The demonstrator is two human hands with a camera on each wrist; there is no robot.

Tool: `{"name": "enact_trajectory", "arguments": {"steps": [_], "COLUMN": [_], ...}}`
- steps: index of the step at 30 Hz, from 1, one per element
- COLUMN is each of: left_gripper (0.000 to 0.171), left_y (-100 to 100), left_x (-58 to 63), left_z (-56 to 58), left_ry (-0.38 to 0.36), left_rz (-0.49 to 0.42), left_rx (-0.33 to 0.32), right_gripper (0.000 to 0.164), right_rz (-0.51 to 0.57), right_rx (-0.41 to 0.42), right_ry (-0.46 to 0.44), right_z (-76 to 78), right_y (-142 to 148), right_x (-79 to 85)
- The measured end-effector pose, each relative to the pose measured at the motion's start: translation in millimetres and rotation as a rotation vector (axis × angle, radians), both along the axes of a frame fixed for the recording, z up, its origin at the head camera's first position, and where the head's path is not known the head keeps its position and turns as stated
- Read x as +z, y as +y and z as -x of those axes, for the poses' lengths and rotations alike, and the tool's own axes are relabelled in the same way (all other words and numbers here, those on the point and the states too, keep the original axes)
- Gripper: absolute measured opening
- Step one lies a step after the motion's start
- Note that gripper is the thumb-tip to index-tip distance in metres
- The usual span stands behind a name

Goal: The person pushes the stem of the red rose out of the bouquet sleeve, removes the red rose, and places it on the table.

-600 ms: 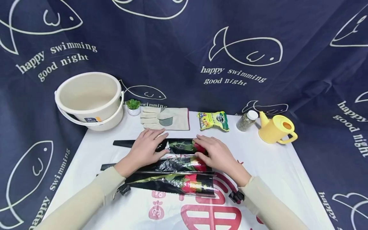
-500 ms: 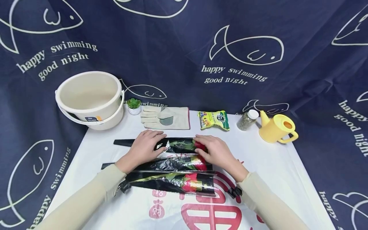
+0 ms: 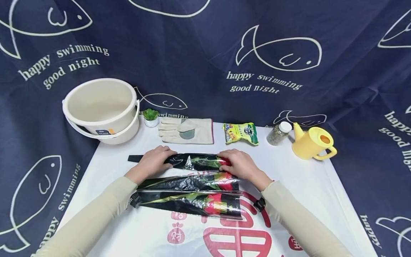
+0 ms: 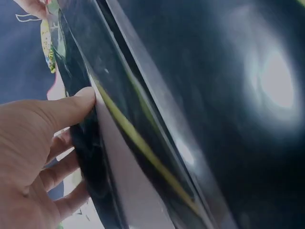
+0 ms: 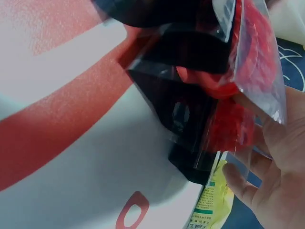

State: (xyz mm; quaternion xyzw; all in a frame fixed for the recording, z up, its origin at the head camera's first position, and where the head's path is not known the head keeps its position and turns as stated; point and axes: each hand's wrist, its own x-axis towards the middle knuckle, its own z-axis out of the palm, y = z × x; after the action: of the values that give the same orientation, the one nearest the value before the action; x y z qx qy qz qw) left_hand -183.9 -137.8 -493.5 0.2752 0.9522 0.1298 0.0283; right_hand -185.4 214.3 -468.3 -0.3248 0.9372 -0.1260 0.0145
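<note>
Three single roses in black and clear wrapping lie in rows on the table. My left hand [image 3: 153,161] grips the stem part of the farthest wrapped rose [image 3: 189,161]; in the left wrist view its thumb [image 4: 78,102] presses the near edge of the wrap, fingers behind. Around the bloom end of that rose curls my right hand [image 3: 239,164], thumb on the near side. Closer in lie the middle wrapped rose [image 3: 192,182] and the nearest wrapped rose [image 3: 196,204], both untouched. In the right wrist view, a red bloom [image 5: 231,126] shows through clear film beside the fingers.
Along the back stand a cream bucket [image 3: 96,125], a small potted succulent [image 3: 151,121], work gloves [image 3: 202,132], a yellow packet [image 3: 240,133], a jar with a white lid [image 3: 277,135] and a yellow watering can [image 3: 309,144]. A blue fish-print curtain [image 3: 179,53] hangs behind.
My left hand has slid left along the farthest wrapped rose and closed round it. My right hand has closed on its bloom end. The view has shifted slightly.
</note>
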Motion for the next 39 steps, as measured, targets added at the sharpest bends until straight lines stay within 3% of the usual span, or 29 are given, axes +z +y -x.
{"name": "enact_trajectory", "arguments": {"steps": [6,11,15,20,23,26,29,32,36,39], "left_gripper": [0.04,0.034,0.037,0.04,0.044,0.048,0.049,0.046,0.039,0.035], "left_y": [-6,-14,-22,-24,-24,-23,-22,-21,-18,-15], "left_x": [-1.2,2.6,13.9,39.5,58.5,72.8,79.4,80.1,79.5,80.0], "left_z": [2.4,3.2,3.7,-1.3,-8.4,-15.5,-19.6,-20.5,-18.5,-15.9], "left_ry": [-0.02,-0.07,-0.094,-0.131,-0.214,-0.377,-0.523,-0.59,-0.569,-0.528], "left_rz": [-0.019,-0.109,-0.217,-0.306,-0.353,-0.422,-0.471,-0.494,-0.528,-0.579], "left_rx": [0.01,0.028,0.03,-0.01,-0.045,-0.064,-0.074,-0.087,-0.082,-0.042], "right_gripper": [0.042,0.033,0.03,0.032,0.035,0.04,0.041,0.041,0.045,0.045], "right_rz": [0.012,0.051,0.098,0.169,0.229,0.259,0.238,0.209,0.225,0.343], "right_rx": [0.009,0.029,0.055,0.096,0.13,0.147,0.143,0.135,0.093,0.063], "right_ry": [0.008,0.045,0.11,0.209,0.287,0.348,0.366,0.352,0.38,0.432], "right_z": [1.2,0.8,-0.6,-8.2,-15.5,-23.0,-28.0,-30.7,-34.8,-41.2], "right_y": [3,9,14,21,26,32,36,39,40,33], "right_x": [-0.3,3.0,12.7,34.3,52.2,68.5,78.8,82.4,83.6,85.4]}}
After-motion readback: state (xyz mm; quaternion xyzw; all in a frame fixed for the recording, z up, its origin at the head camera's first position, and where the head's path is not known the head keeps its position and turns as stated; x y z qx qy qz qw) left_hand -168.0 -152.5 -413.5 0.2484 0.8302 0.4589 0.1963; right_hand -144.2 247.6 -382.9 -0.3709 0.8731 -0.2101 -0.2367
